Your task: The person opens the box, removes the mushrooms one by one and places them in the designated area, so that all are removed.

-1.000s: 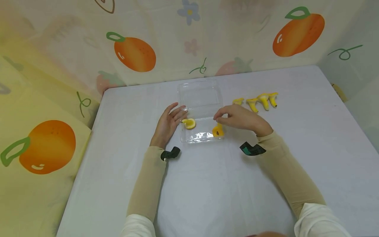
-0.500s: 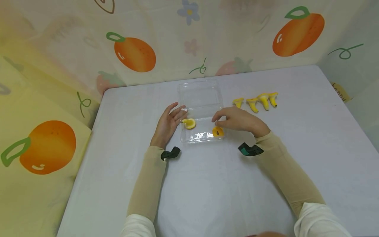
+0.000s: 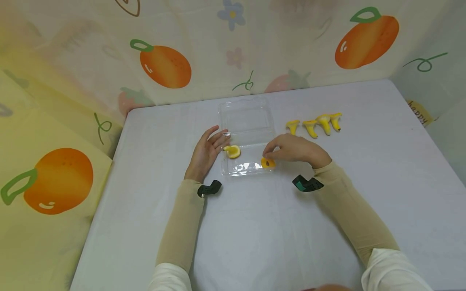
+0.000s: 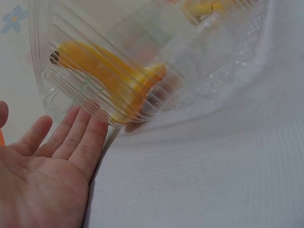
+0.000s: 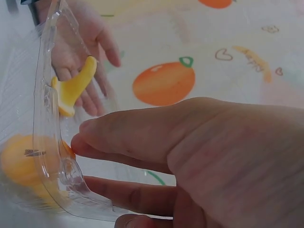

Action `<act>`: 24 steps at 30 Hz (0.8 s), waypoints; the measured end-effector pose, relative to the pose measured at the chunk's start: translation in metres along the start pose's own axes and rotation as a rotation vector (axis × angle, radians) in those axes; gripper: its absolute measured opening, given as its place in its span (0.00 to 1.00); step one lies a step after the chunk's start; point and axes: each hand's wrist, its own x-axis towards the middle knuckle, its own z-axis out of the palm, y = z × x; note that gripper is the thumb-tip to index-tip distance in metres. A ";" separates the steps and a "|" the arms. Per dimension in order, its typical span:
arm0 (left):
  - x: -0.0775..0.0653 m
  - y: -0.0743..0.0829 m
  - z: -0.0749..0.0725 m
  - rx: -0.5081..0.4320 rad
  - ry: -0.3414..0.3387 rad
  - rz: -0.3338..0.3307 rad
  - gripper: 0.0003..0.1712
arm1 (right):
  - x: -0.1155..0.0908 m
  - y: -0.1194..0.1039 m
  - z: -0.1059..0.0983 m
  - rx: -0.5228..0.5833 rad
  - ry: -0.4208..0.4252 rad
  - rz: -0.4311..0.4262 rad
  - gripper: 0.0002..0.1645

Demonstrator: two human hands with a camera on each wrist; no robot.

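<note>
A clear plastic clamshell box (image 3: 249, 158) lies with its lid raised back. My left hand (image 3: 206, 153) is palm-up with straight fingers, fingertips right at the box's left wall. Just inside that wall lies a yellow trumpet-shaped mushroom (image 3: 233, 152), seen through ribbed plastic in the left wrist view. In the box's front right corner sits a second yellow-orange mushroom (image 3: 268, 163) with a dark mark on its cap. My right hand (image 3: 293, 149) reaches over the right rim, thumb and fingertips drawn together at this second mushroom; the fingers hide part of it.
Several more yellow mushrooms (image 3: 323, 122) stand in a row on the white table (image 3: 364, 161), behind and right of the box. A fruit-printed cloth (image 3: 211, 48) hangs along the table's back edge. The clear lid (image 3: 245, 115) lies toward that cloth.
My right hand's fingers spread apart above the corner mushroom half a second ago, then came together at it, slightly lower. The left hand and the box have stayed put.
</note>
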 end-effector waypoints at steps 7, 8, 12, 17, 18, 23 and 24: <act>0.000 -0.001 0.000 -0.004 0.001 0.000 0.32 | -0.002 0.000 -0.001 -0.003 -0.036 -0.007 0.14; 0.000 -0.001 0.000 -0.005 0.002 0.000 0.32 | -0.003 0.000 -0.001 -0.005 -0.040 -0.013 0.14; 0.000 -0.001 0.000 -0.004 0.004 -0.003 0.32 | -0.004 0.001 0.000 -0.024 -0.053 -0.037 0.13; 0.001 -0.001 0.000 -0.009 0.003 -0.001 0.33 | -0.005 0.001 0.000 -0.041 -0.053 -0.041 0.11; 0.001 -0.001 -0.001 -0.011 0.001 0.000 0.33 | -0.005 0.001 0.000 -0.041 -0.053 -0.043 0.11; 0.001 -0.002 -0.001 -0.015 -0.003 0.005 0.33 | -0.004 0.000 0.000 -0.036 -0.043 -0.053 0.11; 0.001 -0.002 -0.001 -0.016 -0.004 0.005 0.33 | -0.004 0.000 0.000 -0.034 -0.035 -0.056 0.11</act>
